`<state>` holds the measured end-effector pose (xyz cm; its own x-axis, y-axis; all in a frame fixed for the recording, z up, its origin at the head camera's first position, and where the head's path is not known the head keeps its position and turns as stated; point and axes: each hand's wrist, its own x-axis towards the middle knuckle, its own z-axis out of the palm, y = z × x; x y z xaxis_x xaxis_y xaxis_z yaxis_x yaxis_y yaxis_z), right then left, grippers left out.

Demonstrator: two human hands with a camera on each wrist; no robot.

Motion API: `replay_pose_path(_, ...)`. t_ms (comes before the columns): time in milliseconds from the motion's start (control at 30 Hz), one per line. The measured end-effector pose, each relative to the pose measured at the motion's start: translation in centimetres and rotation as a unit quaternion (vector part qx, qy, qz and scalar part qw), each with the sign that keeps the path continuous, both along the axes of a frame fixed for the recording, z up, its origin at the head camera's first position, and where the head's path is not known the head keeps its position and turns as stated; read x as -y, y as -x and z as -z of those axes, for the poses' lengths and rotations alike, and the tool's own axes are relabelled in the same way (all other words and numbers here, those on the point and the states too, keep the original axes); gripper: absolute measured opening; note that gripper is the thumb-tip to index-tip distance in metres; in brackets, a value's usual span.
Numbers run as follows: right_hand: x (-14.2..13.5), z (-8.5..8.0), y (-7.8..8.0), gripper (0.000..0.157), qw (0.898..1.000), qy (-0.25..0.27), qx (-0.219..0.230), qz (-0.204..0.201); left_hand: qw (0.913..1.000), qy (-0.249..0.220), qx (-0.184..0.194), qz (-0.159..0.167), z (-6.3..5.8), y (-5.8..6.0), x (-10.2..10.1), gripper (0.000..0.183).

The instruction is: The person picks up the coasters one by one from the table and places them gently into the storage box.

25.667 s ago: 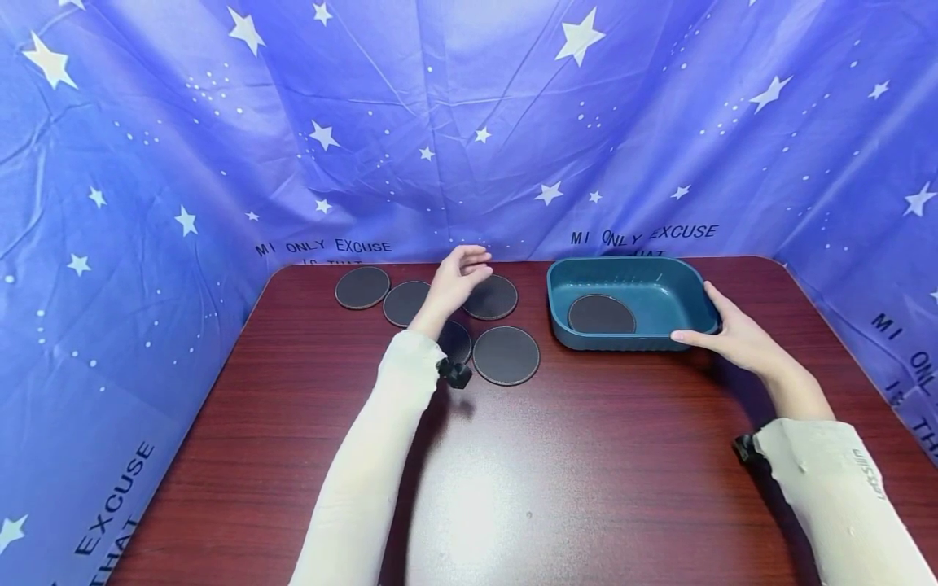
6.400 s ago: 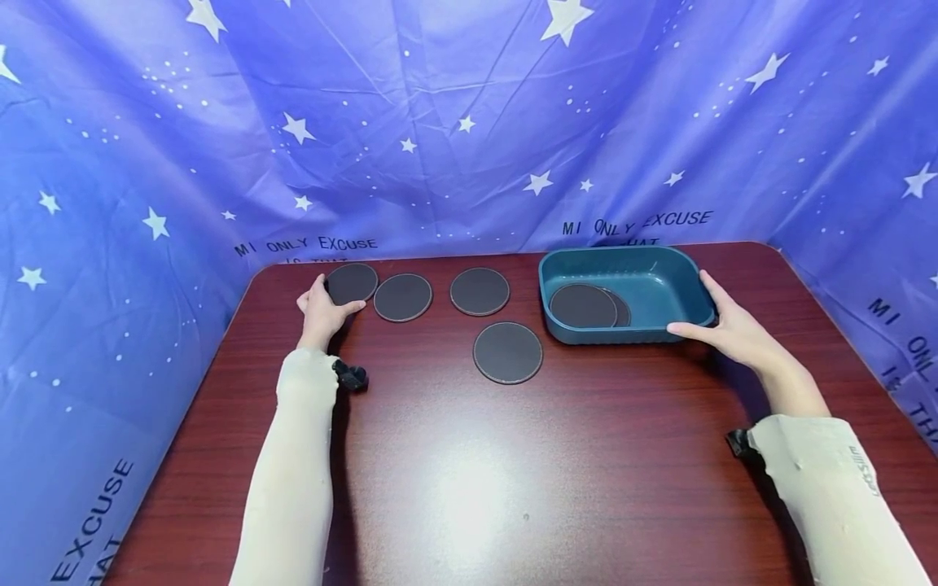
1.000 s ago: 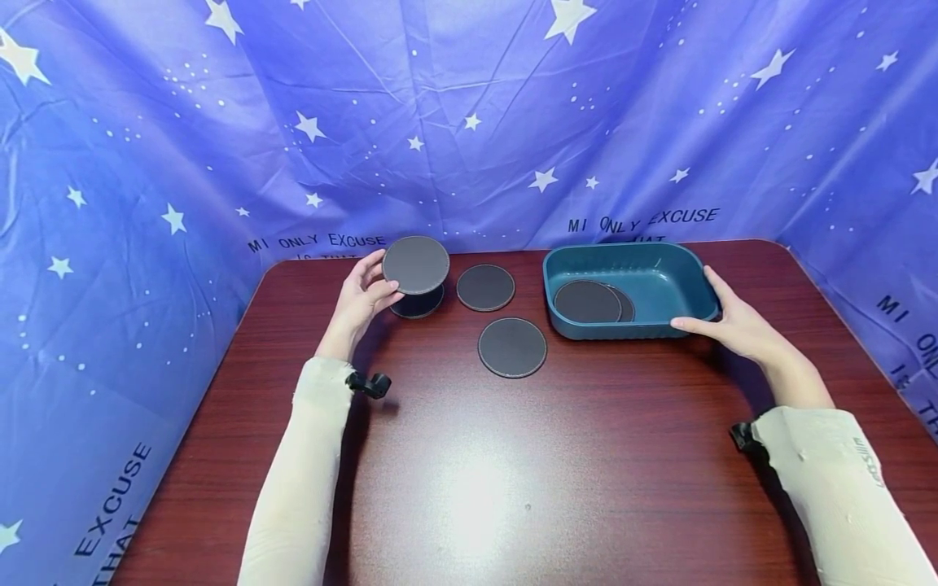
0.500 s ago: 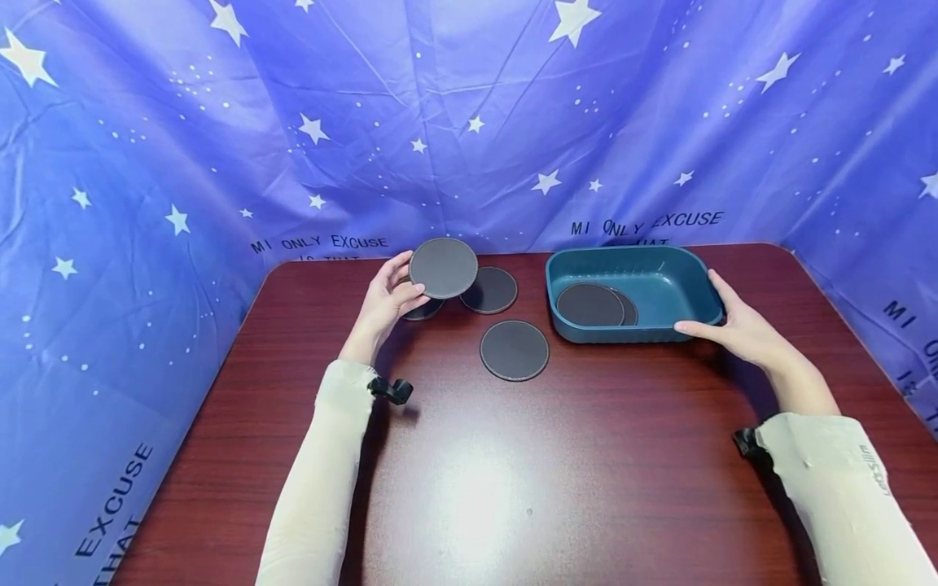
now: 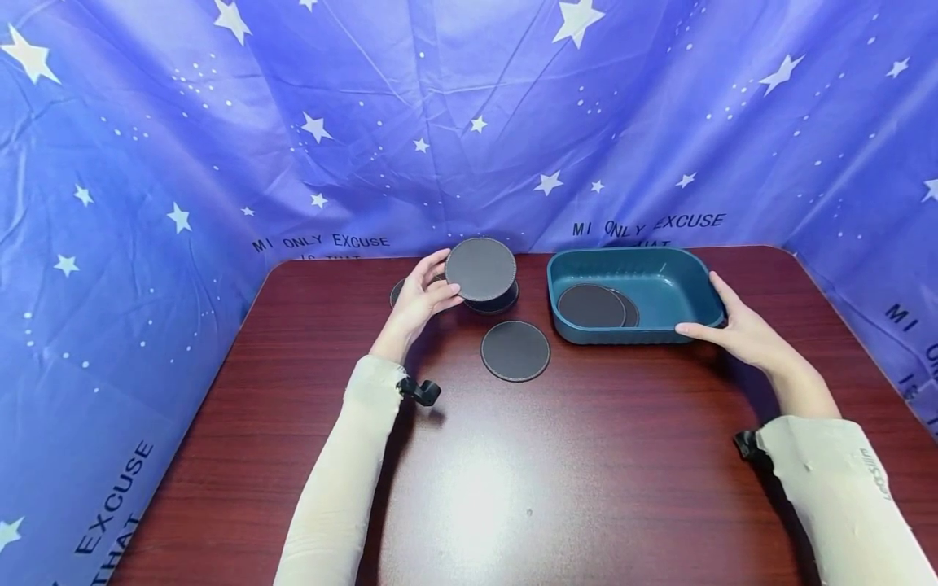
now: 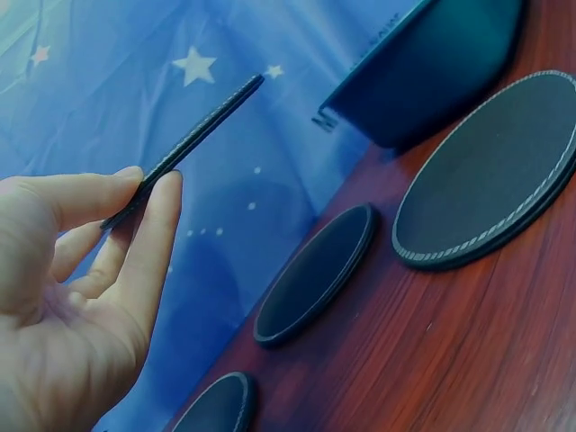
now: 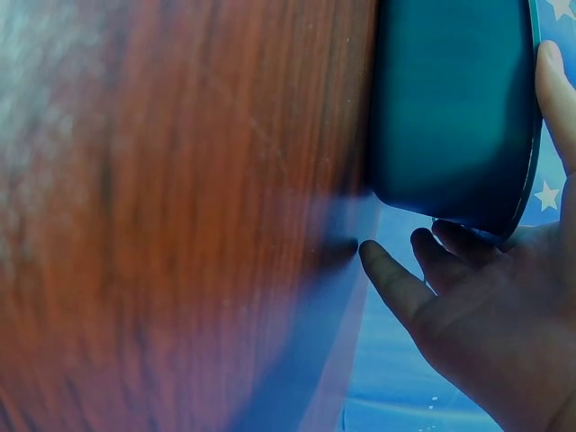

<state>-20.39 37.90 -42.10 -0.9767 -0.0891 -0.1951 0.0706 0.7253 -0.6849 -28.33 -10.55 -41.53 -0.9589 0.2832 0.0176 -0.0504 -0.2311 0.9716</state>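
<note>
My left hand (image 5: 419, 305) pinches a round black coaster (image 5: 480, 269) with a stitched edge between thumb and fingers. In the left wrist view that coaster (image 6: 193, 144) is seen edge-on, raised above the table. Partly behind the hand and held coaster lie two more coasters: one (image 5: 396, 291) at the left and one (image 5: 501, 304) under the held one. A third coaster (image 5: 515, 351) lies nearer the front. My right hand (image 5: 747, 332) holds the right end of a teal plastic basin (image 5: 611, 335), thumb at its front rim. Inside, two coasters (image 5: 590, 306) overlap at the left.
All this stands on a dark red wood-grain table (image 5: 586, 472), with the coasters and basin toward its back edge. A blue star-patterned curtain (image 5: 440, 98) hangs behind and at both sides. A black wrist mount (image 5: 419, 391) sits at the left cuff.
Across the last second my left hand has carried the pinched coaster rightward, toward the basin. Earlier it was at the leftmost coaster on the table. My right hand stays at the basin.
</note>
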Motion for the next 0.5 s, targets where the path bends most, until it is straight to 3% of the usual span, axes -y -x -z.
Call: replay_pose_path(500,0.0,0.1,0.0,0.109,1.000,0.006,-0.001,0.003,0.9995,-0.008,0.001,0.030,0.6,0.1,-3.9,0.069)
